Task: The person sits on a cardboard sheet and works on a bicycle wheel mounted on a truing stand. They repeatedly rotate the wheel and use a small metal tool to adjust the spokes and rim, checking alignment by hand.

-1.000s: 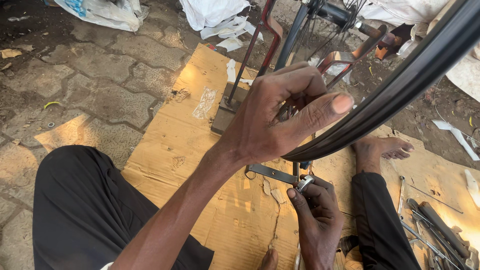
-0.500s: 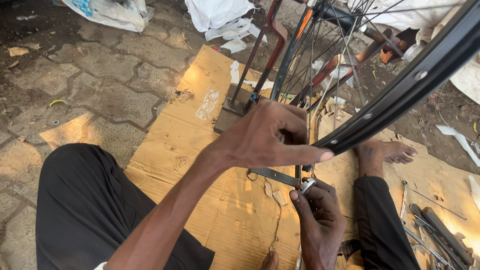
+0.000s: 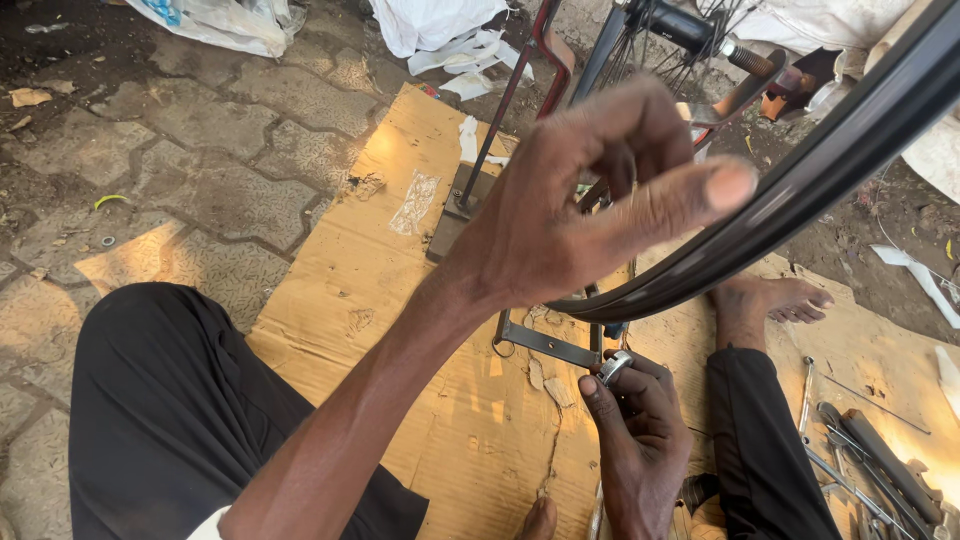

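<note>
Curving across the upper right of the view, the black metal bicycle wheel rim (image 3: 800, 190) runs from the top right corner down to the middle, where it passes just under the left hand (image 3: 590, 210). That hand is raised in front of the rim with its fingers bent and the thumb stretched along the rim's line; whether the fingers actually clamp the rim cannot be told, since the hand hides the contact. Below the rim's lowest stretch, the right hand (image 3: 635, 440) pinches a small round silver tool (image 3: 615, 367) between thumb and fingers, closed on it and just under the rim's edge, so this hand is the nearer one to the rim's underside. A grey flat metal bracket (image 3: 545, 343) lies beside it on the brown flattened cardboard sheet (image 3: 400, 270). A bare foot (image 3: 770, 300) rests past the rim, and long metal hand tools (image 3: 870, 450) lie at the right.
</note>
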